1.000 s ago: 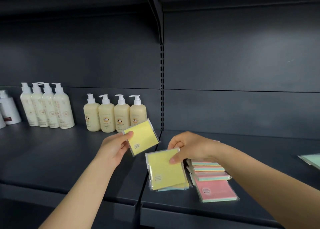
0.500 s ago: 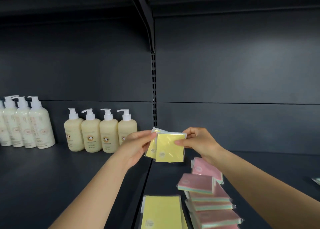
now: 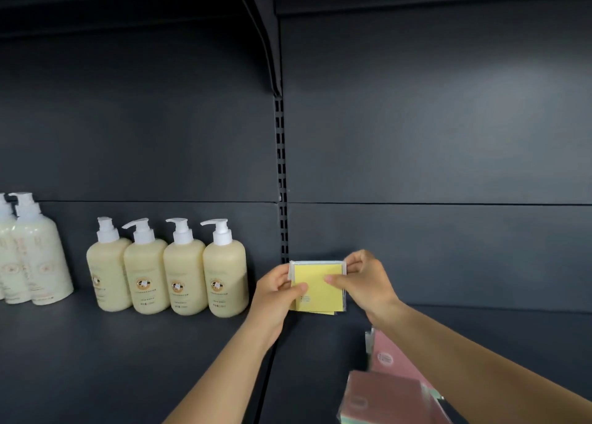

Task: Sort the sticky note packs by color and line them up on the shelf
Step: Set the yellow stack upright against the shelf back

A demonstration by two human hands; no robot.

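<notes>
Yellow sticky note packs (image 3: pixel 317 287) are held upright together at the back of the shelf (image 3: pixel 128 359), pinched by the left hand (image 3: pixel 277 292) and right hand (image 3: pixel 362 284). Placement seems barely begun; pink packs (image 3: pixel 394 378) are left heaped nearby, unsorted.
</notes>
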